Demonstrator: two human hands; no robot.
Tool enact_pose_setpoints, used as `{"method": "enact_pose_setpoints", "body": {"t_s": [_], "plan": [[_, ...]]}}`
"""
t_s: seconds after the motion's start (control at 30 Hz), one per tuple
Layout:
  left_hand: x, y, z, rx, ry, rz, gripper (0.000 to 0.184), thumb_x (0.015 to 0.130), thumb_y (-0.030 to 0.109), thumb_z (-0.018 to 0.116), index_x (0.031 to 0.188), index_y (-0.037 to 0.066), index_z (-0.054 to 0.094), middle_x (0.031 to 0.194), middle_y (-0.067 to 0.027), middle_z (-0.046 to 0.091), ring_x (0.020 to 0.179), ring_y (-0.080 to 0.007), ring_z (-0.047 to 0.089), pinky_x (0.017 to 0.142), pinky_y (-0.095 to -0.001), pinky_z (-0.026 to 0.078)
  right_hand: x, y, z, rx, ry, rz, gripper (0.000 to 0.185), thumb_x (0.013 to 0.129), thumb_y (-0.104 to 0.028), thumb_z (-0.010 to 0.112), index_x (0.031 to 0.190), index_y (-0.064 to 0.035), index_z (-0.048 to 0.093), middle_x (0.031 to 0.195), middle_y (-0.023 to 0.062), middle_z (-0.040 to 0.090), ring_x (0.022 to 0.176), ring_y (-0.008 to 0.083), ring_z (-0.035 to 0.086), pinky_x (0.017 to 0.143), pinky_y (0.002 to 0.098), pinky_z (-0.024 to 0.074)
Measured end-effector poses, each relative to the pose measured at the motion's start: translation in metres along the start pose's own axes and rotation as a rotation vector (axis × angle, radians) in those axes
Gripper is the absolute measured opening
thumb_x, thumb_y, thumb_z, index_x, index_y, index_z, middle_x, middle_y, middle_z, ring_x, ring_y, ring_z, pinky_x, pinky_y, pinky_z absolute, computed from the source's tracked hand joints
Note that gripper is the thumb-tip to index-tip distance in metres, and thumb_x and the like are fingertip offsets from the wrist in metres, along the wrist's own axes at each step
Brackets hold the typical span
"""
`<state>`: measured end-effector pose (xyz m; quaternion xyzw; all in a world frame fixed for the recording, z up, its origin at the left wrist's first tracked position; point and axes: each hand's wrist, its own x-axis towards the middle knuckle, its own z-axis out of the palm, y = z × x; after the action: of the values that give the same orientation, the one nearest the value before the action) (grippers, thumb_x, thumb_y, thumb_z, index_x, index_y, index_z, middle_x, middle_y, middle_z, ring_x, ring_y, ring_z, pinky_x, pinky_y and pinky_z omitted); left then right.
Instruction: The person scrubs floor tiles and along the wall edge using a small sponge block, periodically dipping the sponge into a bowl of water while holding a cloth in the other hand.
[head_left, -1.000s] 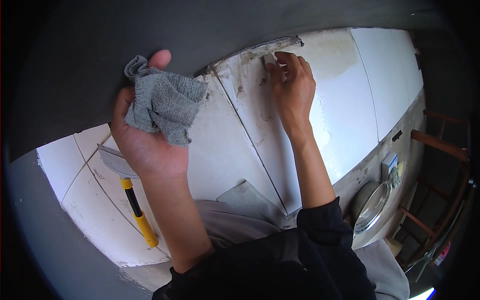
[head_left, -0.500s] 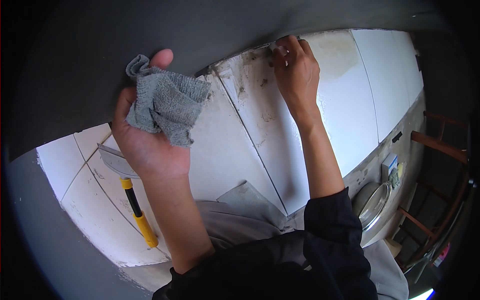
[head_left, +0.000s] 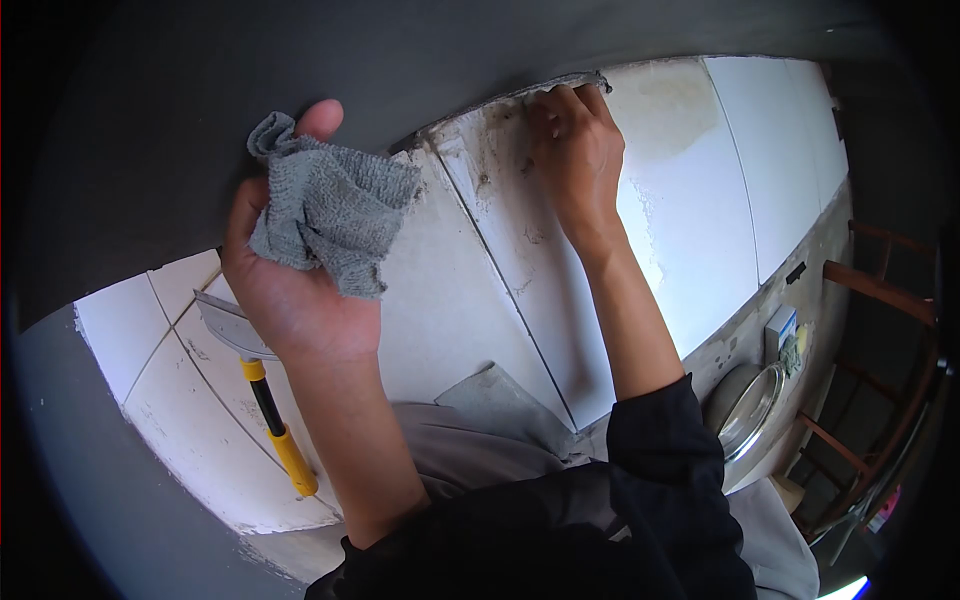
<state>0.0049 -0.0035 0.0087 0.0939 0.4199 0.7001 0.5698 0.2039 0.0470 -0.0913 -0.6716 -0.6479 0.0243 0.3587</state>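
Observation:
A crumpled grey cloth [head_left: 340,205] lies across the palm of my left hand [head_left: 305,315], with the fingers behind it and the thumb sticking out above. Behind that hand is a dark grey surface [head_left: 200,150]. My right hand [head_left: 585,165] is at the far edge of the white tiles [head_left: 690,230], where they meet the dark surface. Its fingers are curled inward, and whatever they hold is hidden. Dark smudges and dirt [head_left: 495,165] mark the tile just left of it.
A wide-bladed scraper with a yellow and black handle [head_left: 285,455] lies on the left tiles. A grey flat piece [head_left: 505,400] rests near my knees. To the right are a metal basin [head_left: 740,410], a small blue and white box [head_left: 780,330] and brown wooden furniture [head_left: 880,290].
My right hand has shifted slightly left and down along the tile edge. A small whitish piece seen at its fingertips is now hidden. My left hand and the cloth have barely moved.

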Motion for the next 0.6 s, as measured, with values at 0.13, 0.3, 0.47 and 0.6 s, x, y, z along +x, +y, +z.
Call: {"method": "enact_pose_setpoints", "body": {"t_s": [0.13,0.3,0.47,0.6], "plan": [[0.0,0.001,-0.004,-0.034,-0.033,-0.008,0.04,0.101,0.021,0.037,0.115,-0.007,0.061,0.078,-0.0071,0.051,0.073,-0.0127,0.049,0.08,-0.0296,0.041,0.02,0.02,-0.004,-0.094,0.052,0.073,0.006,0.081,-0.008,0.067,0.085,-0.0073,0.071,0.083,0.0112,0.065,0.067,0.0263,0.065,0.065,0.0378,0.0513],[0.001,0.0,-0.002,-0.043,-0.024,-0.015,0.039,0.1,0.02,0.038,0.116,-0.008,0.061,0.077,-0.0067,0.051,0.071,-0.013,0.049,0.078,-0.0293,0.041,0.013,0.007,0.001,-0.014,0.007,0.026,0.006,0.08,-0.009,0.066,0.08,-0.0041,0.069,0.082,0.0133,0.064,0.07,0.03,0.064,0.067,0.0404,0.0508],[0.001,0.002,-0.007,-0.065,-0.059,-0.018,0.039,0.1,0.02,0.038,0.117,-0.007,0.061,0.077,-0.0063,0.051,0.07,-0.0132,0.048,0.078,-0.0302,0.041,0.027,0.019,-0.003,-0.03,0.035,0.056,0.003,0.077,-0.003,0.065,0.076,-0.0009,0.066,0.078,0.0169,0.061,0.074,0.0362,0.061,0.07,0.0438,0.0507],[0.003,0.0,-0.005,-0.098,-0.03,-0.03,0.04,0.1,0.021,0.038,0.118,-0.007,0.059,0.078,-0.0067,0.051,0.071,-0.0137,0.049,0.078,-0.0308,0.041,0.018,0.009,0.001,0.007,0.009,-0.033,0.003,0.076,-0.002,0.063,0.075,-0.0007,0.065,0.077,0.017,0.06,0.072,0.0364,0.06,0.068,0.0441,0.0505]]}}
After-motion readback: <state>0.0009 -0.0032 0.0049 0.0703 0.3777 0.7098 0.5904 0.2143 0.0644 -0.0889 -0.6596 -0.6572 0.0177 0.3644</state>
